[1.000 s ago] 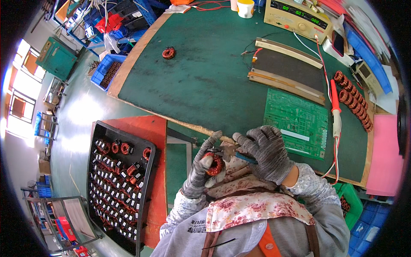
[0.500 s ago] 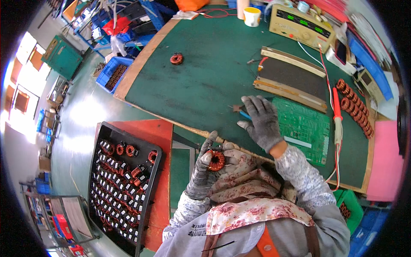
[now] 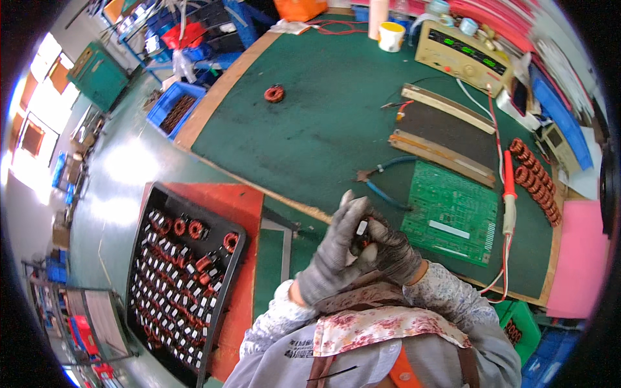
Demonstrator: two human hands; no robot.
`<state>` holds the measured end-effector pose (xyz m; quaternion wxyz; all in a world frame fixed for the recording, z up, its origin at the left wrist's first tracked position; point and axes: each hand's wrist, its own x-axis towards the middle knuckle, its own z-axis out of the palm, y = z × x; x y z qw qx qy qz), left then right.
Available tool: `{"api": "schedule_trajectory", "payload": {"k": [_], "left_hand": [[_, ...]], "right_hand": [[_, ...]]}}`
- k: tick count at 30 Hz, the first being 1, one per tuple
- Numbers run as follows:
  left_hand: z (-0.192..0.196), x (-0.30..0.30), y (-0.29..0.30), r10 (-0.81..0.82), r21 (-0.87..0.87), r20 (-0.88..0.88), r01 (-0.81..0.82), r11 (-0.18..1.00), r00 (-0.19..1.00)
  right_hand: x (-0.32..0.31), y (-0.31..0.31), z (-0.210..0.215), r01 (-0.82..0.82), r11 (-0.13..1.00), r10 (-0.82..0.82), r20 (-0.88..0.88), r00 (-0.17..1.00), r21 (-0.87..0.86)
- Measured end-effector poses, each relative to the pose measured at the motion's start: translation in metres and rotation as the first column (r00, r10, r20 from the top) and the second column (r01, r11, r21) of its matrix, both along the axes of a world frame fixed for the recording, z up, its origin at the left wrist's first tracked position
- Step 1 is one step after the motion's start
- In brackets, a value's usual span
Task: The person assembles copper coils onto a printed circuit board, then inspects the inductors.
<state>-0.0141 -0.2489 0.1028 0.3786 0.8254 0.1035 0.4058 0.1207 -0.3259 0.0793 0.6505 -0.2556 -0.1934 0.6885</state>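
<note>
My left hand (image 3: 333, 255), in a grey glove, is closed on a wire-wound ring coil (image 3: 362, 229) in front of the table's near edge. Little of the coil shows between the fingers: a white label, dark parts and a bit of copper. On its other side my gloved right hand (image 3: 396, 253) grips the same coil with bent fingers. Beyond both hands, blue-handled pliers (image 3: 383, 192) lie with open jaws on the green table. Beside my right hand is a green circuit board (image 3: 446, 210). Another copper ring coil (image 3: 274, 94) rests alone farther back.
At the left, a black tray (image 3: 226, 278) holds many labelled coils on a red surface (image 3: 249, 246). A framed dark panel (image 3: 443, 126) lies behind the board. A red-handled soldering iron (image 3: 508, 174), rows of coils (image 3: 537, 181) and a power supply (image 3: 459, 55) occupy the right side.
My right hand has left the pliers and come down to the coil. The left hand has lifted the coil, which now turns its labelled side up. The pliers lie uncovered.
</note>
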Motion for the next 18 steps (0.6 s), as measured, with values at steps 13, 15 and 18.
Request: {"api": "schedule_trajectory", "payload": {"k": [13, 15, 18], "left_hand": [[-0.056, -0.242, 0.084, 0.531, 0.007, -0.559, -0.637, 0.771, 0.637], [-0.064, -0.242, 0.089, 0.425, -0.048, -0.616, -0.570, 0.820, 0.663], [-0.088, -0.249, 0.096, 0.405, -0.244, -0.545, -0.602, 0.761, 0.734]], "right_hand": [[0.173, 0.052, 0.023, 0.369, 0.869, -0.103, 0.850, -0.517, 0.330], [0.175, 0.061, 0.017, 0.373, 0.888, -0.024, 0.839, -0.544, 0.268], [0.164, 0.083, 0.024, 0.390, 0.916, 0.141, 0.842, -0.521, 0.088]]}}
